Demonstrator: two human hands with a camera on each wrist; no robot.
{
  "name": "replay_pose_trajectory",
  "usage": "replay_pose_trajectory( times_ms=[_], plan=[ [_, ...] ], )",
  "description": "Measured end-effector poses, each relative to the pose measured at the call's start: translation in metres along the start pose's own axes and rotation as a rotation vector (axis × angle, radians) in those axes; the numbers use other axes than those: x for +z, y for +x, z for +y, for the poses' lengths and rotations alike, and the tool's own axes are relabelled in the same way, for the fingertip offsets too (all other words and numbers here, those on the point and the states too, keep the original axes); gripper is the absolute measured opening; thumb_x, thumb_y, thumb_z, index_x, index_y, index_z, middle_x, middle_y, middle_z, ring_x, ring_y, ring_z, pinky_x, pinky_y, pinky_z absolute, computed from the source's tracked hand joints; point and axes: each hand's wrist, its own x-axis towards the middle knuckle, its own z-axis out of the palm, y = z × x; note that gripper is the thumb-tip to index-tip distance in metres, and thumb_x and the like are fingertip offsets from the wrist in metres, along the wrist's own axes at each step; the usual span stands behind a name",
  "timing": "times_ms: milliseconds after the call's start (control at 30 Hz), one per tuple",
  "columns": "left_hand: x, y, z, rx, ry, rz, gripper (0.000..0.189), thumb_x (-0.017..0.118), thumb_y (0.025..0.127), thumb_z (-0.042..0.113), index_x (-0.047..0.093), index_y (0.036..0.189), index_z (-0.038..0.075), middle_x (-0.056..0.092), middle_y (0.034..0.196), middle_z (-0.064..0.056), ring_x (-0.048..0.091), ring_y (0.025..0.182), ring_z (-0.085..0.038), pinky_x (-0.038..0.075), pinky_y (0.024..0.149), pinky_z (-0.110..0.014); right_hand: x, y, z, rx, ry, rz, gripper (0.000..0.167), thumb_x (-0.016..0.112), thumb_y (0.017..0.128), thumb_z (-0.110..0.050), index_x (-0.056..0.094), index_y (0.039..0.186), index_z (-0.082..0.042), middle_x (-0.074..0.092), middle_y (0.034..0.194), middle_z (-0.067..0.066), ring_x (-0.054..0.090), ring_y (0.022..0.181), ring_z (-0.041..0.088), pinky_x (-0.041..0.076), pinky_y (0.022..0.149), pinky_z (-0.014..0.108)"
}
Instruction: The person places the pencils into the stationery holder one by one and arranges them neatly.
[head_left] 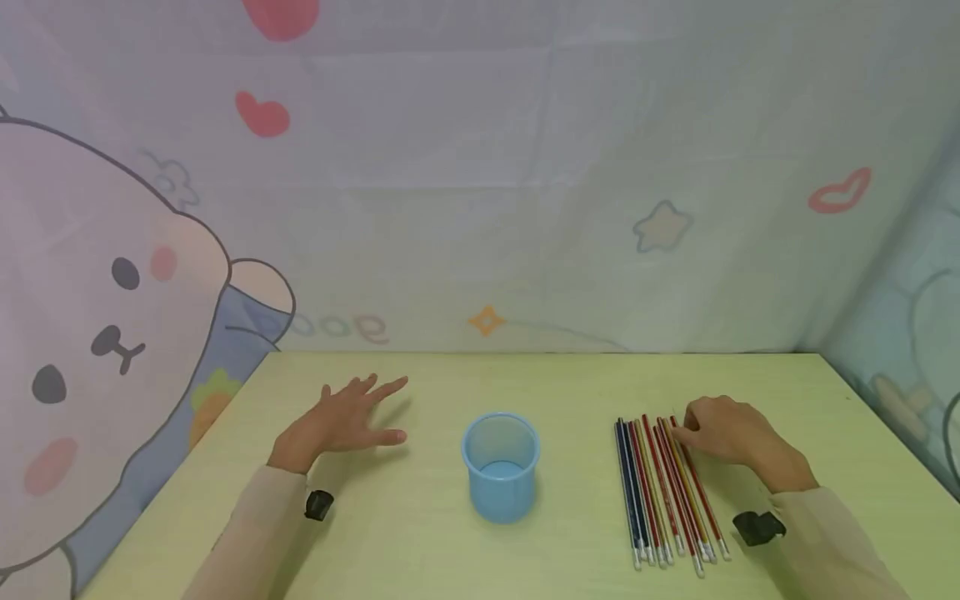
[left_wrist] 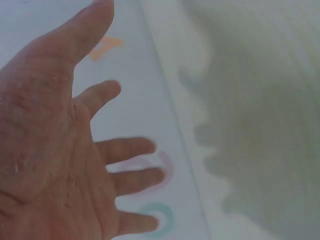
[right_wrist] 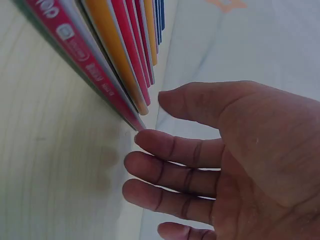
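Observation:
Several pencils lie side by side on the table to the right of a light blue cup (head_left: 502, 497). Dark blue pencils (head_left: 627, 487) are at the left of the row; red and yellow ones fill the rest. My right hand (head_left: 738, 437) is at the far end of the rightmost red pencil (right_wrist: 82, 60). In the right wrist view its index fingertip (right_wrist: 152, 141) appears to touch that pencil's end, while the thumb stays apart. My left hand (head_left: 341, 425) hovers above the table left of the cup, fingers spread, holding nothing.
The pale yellow table (head_left: 570, 383) ends at a cloth backdrop (head_left: 480, 125) printed with hearts, a star and a bear. Another cloth side (head_left: 907, 350) stands along the right edge. The cup is upright between the hands.

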Motion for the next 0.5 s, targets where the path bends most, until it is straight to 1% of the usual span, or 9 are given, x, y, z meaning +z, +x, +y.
replay_pose_trajectory(
  times_ms=[67, 133, 167, 200, 300, 367, 433, 500],
  plan=[
    [-0.006, -0.001, 0.006, 0.049, -0.059, -0.031, 0.088, 0.061, 0.087, 0.068, 0.031, 0.158, 0.027, 0.034, 0.158, -0.018, 0.032, 0.143, -0.045, 0.016, 0.106, -0.079, -0.001, -0.001, -0.001, 0.008, 0.013, -0.018, 0.025, 0.064, 0.095, -0.026, 0.061, 0.076, -0.011, 0.051, 0.067, -0.002, 0.044, 0.058, 0.014, 0.034, 0.053, 0.030],
    [-0.010, -0.002, 0.014, 0.099, -0.094, -0.058, 0.086, 0.064, 0.088, 0.065, 0.032, 0.158, 0.027, 0.037, 0.158, -0.009, 0.035, 0.144, -0.037, 0.017, 0.108, -0.077, -0.003, -0.002, -0.002, 0.020, 0.020, -0.035, 0.024, 0.064, 0.094, -0.024, 0.060, 0.075, -0.011, 0.050, 0.066, -0.002, 0.043, 0.059, 0.014, 0.034, 0.054, 0.030],
    [-0.012, -0.002, 0.019, 0.124, -0.104, -0.068, 0.085, 0.065, 0.088, 0.063, 0.032, 0.158, 0.027, 0.037, 0.158, -0.005, 0.035, 0.144, -0.034, 0.016, 0.110, -0.075, -0.004, -0.002, -0.003, 0.024, 0.023, -0.044, 0.022, 0.065, 0.093, -0.024, 0.060, 0.077, -0.010, 0.051, 0.068, -0.001, 0.044, 0.060, 0.015, 0.034, 0.054, 0.031],
    [-0.014, -0.002, 0.023, 0.151, -0.105, -0.072, 0.085, 0.066, 0.088, 0.061, 0.032, 0.158, 0.026, 0.037, 0.158, -0.003, 0.036, 0.144, -0.033, 0.015, 0.111, -0.075, -0.004, -0.003, -0.003, 0.027, 0.020, -0.049, 0.022, 0.065, 0.093, -0.025, 0.060, 0.078, -0.009, 0.052, 0.070, -0.001, 0.044, 0.061, 0.015, 0.035, 0.055, 0.031],
    [-0.016, -0.001, 0.035, 0.214, -0.092, -0.072, 0.084, 0.067, 0.088, 0.060, 0.034, 0.157, 0.025, 0.038, 0.158, -0.001, 0.036, 0.144, -0.030, 0.009, 0.112, -0.074, -0.005, -0.003, -0.002, 0.041, 0.023, -0.074, 0.023, 0.067, 0.092, -0.026, 0.061, 0.083, -0.006, 0.056, 0.075, 0.001, 0.047, 0.065, 0.017, 0.039, 0.057, 0.033],
    [-0.016, -0.002, 0.041, 0.258, -0.091, -0.064, 0.084, 0.067, 0.088, 0.059, 0.035, 0.157, 0.025, 0.040, 0.157, 0.000, 0.038, 0.143, -0.029, 0.010, 0.114, -0.072, -0.005, -0.002, -0.002, 0.052, 0.033, -0.090, 0.024, 0.066, 0.092, -0.027, 0.063, 0.086, -0.004, 0.058, 0.078, 0.001, 0.048, 0.066, 0.018, 0.040, 0.058, 0.034],
    [-0.016, -0.002, 0.048, 0.296, -0.112, -0.061, 0.082, 0.067, 0.089, 0.059, 0.036, 0.156, 0.024, 0.041, 0.156, 0.001, 0.039, 0.143, -0.025, 0.012, 0.117, -0.067, -0.001, -0.001, -0.001, 0.057, 0.053, -0.098, 0.023, 0.066, 0.092, -0.026, 0.063, 0.086, -0.004, 0.056, 0.076, 0.002, 0.047, 0.065, 0.018, 0.039, 0.057, 0.033],
    [-0.015, -0.003, 0.054, 0.332, -0.144, -0.061, 0.080, 0.067, 0.089, 0.058, 0.037, 0.155, 0.025, 0.043, 0.155, 0.002, 0.039, 0.143, -0.022, 0.014, 0.119, -0.062, 0.004, -0.001, 0.000, 0.059, 0.076, -0.099, 0.023, 0.066, 0.092, -0.026, 0.063, 0.081, -0.006, 0.051, 0.070, 0.000, 0.043, 0.062, 0.016, 0.035, 0.056, 0.032]
  ],
)
